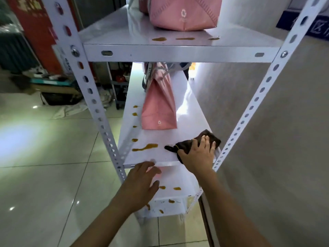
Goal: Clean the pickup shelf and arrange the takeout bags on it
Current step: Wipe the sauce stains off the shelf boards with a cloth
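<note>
Head view: a white metal pickup shelf (178, 54) with perforated uprights stands against a pale wall on the right. Its middle board (160, 138) carries a pink takeout bag (158, 107) standing upright toward the far end, with a line of orange-brown sauce stains (145, 147) along the left edge and near the front. At the near right corner of that board the right hand (197, 154) lies flat on a dark brown cloth (194, 141), fingers (206, 141) straight and spread, pressing it down. The left hand (142, 184) hovers just below the board's front lip, fingers loosely spread and holding nothing. The upper board holds another pink takeout bag (183, 13), with three stains (159, 39) in front of it. The lower boards show more stains (177, 188). To the left lies a glossy tiled floor (44, 166) with reflections, and boxes and clutter (53, 86) beside a red panel (35, 29) at the far left.
</note>
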